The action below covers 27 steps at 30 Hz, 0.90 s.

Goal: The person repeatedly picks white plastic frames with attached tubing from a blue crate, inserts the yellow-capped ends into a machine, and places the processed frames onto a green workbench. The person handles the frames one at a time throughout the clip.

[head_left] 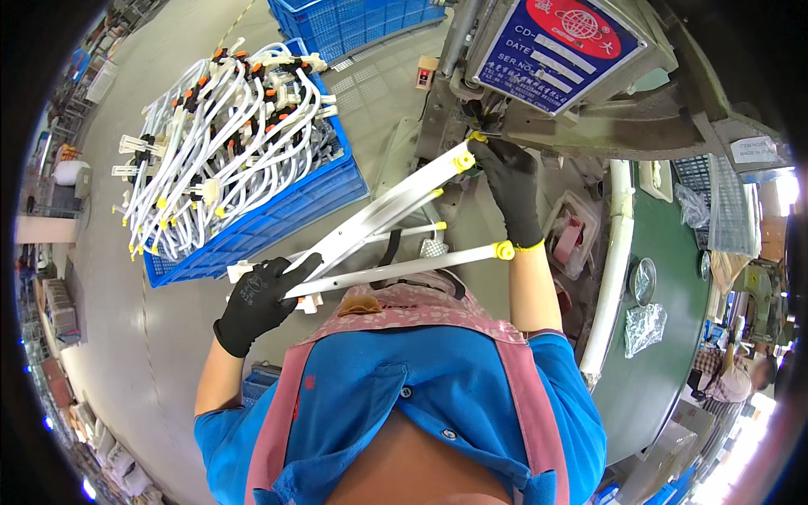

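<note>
A white tubular frame [370, 223] with yellow end caps lies across the space in front of my chest, its legs spread in a narrow V. My left hand [261, 299], in a black glove, is closed round the joined lower-left end of the tubes. My right hand [512, 181], gloved the same way, grips the upper end of one leg beside its yellow cap [464, 162]. That end is close under the head of a grey machine [581, 122]. The fingertips of my right hand are partly hidden there. The other leg's cap [504, 250] hangs free below my right wrist.
At the left, a blue crate [261, 240] is heaped with white bent-tube frames [227, 143] bearing black and orange fittings. Another blue crate [353, 29] stands beyond it. Right of me runs a green table [665, 370] with a round dish [643, 281]. A person [730, 374] is farther right.
</note>
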Tool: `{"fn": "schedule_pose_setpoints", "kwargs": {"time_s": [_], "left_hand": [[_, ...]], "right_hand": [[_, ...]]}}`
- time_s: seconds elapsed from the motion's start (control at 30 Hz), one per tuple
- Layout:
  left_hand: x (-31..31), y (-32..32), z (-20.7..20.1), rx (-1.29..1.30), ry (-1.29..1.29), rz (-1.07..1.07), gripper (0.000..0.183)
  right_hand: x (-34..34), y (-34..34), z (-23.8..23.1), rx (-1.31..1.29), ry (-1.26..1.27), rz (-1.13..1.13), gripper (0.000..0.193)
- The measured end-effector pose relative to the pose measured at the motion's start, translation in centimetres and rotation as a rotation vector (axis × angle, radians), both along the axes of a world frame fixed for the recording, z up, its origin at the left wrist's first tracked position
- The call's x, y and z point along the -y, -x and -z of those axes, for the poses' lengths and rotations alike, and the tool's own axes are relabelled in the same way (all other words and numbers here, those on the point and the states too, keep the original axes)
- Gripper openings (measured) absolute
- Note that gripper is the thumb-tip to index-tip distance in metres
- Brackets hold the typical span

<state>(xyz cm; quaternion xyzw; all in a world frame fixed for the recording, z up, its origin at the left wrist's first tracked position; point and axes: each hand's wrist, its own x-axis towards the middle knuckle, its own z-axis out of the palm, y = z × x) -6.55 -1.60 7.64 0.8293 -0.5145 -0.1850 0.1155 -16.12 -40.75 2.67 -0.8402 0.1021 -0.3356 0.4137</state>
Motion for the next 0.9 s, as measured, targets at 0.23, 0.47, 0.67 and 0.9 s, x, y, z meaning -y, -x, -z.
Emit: {"fn": "schedule_pose_setpoints", "kwargs": {"time_s": [0.23,0.47,0.67,0.9], "left_hand": [[-0.8,-1.8,1.4,0.063,0.002,0.072,0.081],[-0.7,-2.1,1.5,-0.024,0.069,0.088,0.078],[-0.6,-2.0,1.9,-0.105,-0.001,0.054,0.076],[-0.2,-2.0,3.2,-0.118,0.016,0.072,0.068]], "right_hand": [[0.0,-1.4,3.6,-0.064,0.271,0.134,0.023],[-0.6,-1.3,1.8,-0.099,-0.188,0.044,0.025],[-1.8,-1.6,0.9,-0.126,-0.177,0.214,0.027],[0.6,-3.9,2.2,-0.109,-0.182,-0.046,0.023]]}}
